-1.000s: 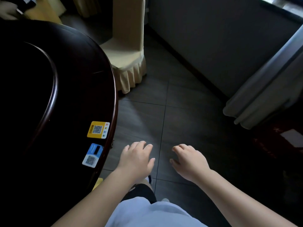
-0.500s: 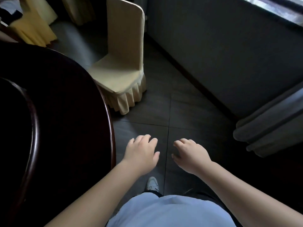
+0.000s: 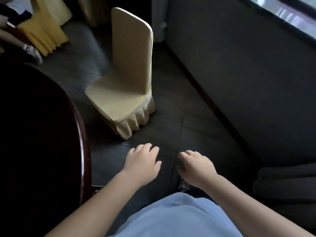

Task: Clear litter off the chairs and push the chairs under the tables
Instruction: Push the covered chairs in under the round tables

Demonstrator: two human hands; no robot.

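Reaching: both bare forearms stretch forward and down over the dark tiled floor (image 3: 196, 106), neither touching anything.
Left hand: the left hand (image 3: 142, 162) hovers palm down, its fingers (image 3: 147, 147) loosely curved and slightly spread, holding nothing.
Right hand: the right hand (image 3: 196, 166) hovers just beside it, knuckles up, its fingers (image 3: 187, 153) curled loosely downward and gripping nothing.
Clothing: a pale blue garment (image 3: 177, 218) fills the lower middle, with a shoe (image 3: 183, 185) partly visible under the right wrist.
Tabletop: a dark, glossy round tabletop (image 3: 51, 134) with a reddish rim curves along the left side, close to the left forearm.
Chair: the cream-covered chair (image 3: 126, 86) with a pleated skirt stands on the floor ahead of the hands, apart from them and drawn out beyond the tabletop edge; its seat shows no litter.
Further chairs: yellow-covered chairs (image 3: 42, 36) stand at the upper left, blurred.
Wall: a dark grey wall (image 3: 239, 74) runs along the right under a bright window strip (image 3: 290, 16).
Curtain: a dark bundled curtain (image 3: 287, 182) lies at the lower right.
Writing: no label or lettering can be read.
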